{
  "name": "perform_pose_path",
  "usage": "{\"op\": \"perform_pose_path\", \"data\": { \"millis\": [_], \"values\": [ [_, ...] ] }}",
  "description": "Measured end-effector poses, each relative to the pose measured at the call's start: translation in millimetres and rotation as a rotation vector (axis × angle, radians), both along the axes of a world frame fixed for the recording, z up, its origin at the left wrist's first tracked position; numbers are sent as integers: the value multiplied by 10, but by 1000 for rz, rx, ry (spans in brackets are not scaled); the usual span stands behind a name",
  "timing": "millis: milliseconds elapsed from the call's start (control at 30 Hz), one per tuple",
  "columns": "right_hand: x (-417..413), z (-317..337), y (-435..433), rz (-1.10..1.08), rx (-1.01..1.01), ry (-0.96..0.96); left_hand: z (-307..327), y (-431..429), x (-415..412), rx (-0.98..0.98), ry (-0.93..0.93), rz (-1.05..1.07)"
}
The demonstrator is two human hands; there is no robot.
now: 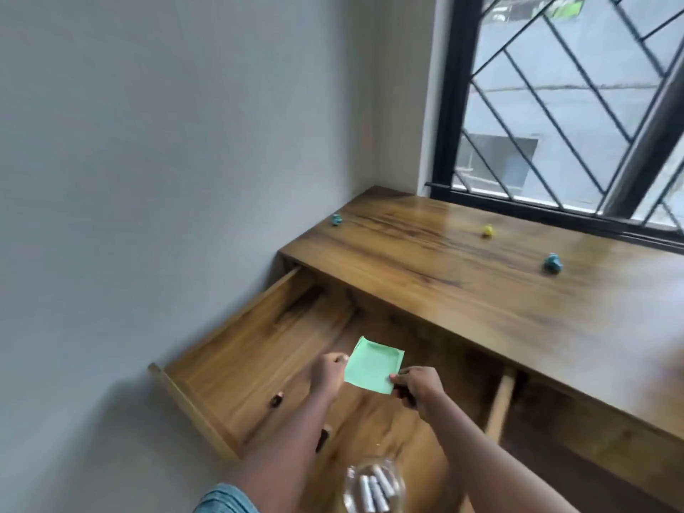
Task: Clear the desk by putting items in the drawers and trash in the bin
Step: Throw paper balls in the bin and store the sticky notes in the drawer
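Observation:
A green square of paper point(374, 365) hangs over the open left drawer point(229, 349) of the wooden desk point(481, 290). My left hand point(327, 372) pinches its left edge and my right hand point(416, 386) pinches its lower right corner. Something dark also shows under the fingers of my right hand; what it is I cannot tell. On the desk top lie three small crumpled paper balls: a teal one point(336, 219) at the far left, a yellow one point(488, 230) near the window, and a blue one point(553, 262) further right.
A clear jar point(374, 485) with several white cylinders in it stands in the drawer's near end. Two small dark items point(276, 400) point(322, 438) lie on the drawer floor. A second drawer point(547, 431) is open to the right. A grey wall runs along the left; a barred window point(562, 105) stands behind the desk.

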State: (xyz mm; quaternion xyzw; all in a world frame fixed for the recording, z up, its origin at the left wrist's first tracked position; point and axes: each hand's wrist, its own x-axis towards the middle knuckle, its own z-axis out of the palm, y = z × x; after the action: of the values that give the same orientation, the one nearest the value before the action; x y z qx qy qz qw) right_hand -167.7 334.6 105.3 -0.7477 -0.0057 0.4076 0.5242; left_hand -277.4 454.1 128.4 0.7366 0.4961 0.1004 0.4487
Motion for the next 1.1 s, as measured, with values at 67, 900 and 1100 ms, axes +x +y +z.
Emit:
{"op": "perform_pose_path", "data": {
  "millis": [67,900,1100],
  "values": [
    [-264,-111,337,8,-18,10,-68,348,-273,19,44,46],
    [-1855,-774,2631,39,-132,99,-545,1869,-1598,423,296,100],
    [-1949,-838,2616,95,-240,3,-536,1868,-1625,413,315,130]
  ]
}}
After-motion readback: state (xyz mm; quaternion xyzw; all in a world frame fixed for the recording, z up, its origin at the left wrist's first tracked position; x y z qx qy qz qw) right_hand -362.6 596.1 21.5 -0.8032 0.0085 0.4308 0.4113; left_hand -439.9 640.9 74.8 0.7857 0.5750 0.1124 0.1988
